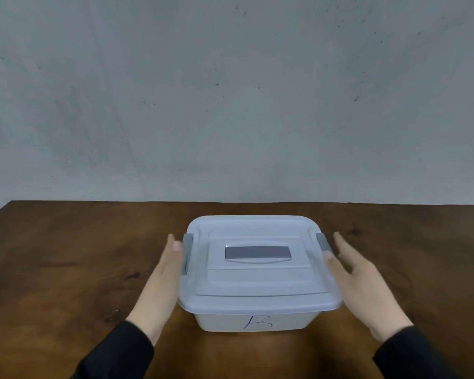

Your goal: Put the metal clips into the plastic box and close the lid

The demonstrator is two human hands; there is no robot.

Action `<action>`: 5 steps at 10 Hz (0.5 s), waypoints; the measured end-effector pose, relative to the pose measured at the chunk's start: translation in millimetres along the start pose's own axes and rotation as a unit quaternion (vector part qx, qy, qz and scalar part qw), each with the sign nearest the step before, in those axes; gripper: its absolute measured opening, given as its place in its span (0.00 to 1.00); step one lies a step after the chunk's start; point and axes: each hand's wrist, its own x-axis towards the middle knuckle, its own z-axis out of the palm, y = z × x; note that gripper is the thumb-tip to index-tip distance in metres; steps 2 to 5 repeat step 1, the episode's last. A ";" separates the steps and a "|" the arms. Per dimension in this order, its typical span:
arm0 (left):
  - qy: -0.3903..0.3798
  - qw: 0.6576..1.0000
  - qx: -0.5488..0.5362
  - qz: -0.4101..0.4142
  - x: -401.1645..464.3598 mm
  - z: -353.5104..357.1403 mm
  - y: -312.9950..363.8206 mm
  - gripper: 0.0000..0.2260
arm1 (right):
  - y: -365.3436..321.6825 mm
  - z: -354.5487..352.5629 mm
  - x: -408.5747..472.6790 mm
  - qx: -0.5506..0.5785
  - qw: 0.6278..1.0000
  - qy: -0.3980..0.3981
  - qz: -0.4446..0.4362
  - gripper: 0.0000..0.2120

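Observation:
A translucent white plastic box stands on the table in front of me, a blue letter B written on its front wall. Its lid lies flat on top, with a grey handle in the middle. A grey latch sits on the left side and another grey latch on the right. My left hand is beside the left latch, thumb touching it, fingers straight. My right hand is beside the right latch, thumb at the lid's edge, fingers spread. No metal clips are visible; the box's inside is hidden.
The box rests on a dark brown wooden table whose far edge meets a grey wall. Both arms wear black sleeves.

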 end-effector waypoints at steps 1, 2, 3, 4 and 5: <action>0.054 0.998 0.025 0.017 -29.1 -30.0 -32.4 0.38 | -8.3 -39.0 -18.9 0.038 0.979 0.173 -0.102 0.16; 0.054 0.998 0.025 0.017 -29.1 -30.0 -32.4 0.38 | -8.3 -39.0 -18.9 0.038 0.979 0.173 -0.102 0.16; 0.054 0.998 0.025 0.017 -29.1 -30.0 -32.4 0.38 | -8.3 -39.0 -18.9 0.038 0.979 0.173 -0.102 0.16; 0.054 0.998 0.025 0.017 -29.1 -30.0 -32.4 0.38 | -8.3 -39.0 -18.9 0.038 0.979 0.173 -0.102 0.16; 0.054 0.998 0.025 0.017 -29.1 -30.0 -32.4 0.38 | -8.3 -39.0 -18.9 0.038 0.979 0.173 -0.102 0.16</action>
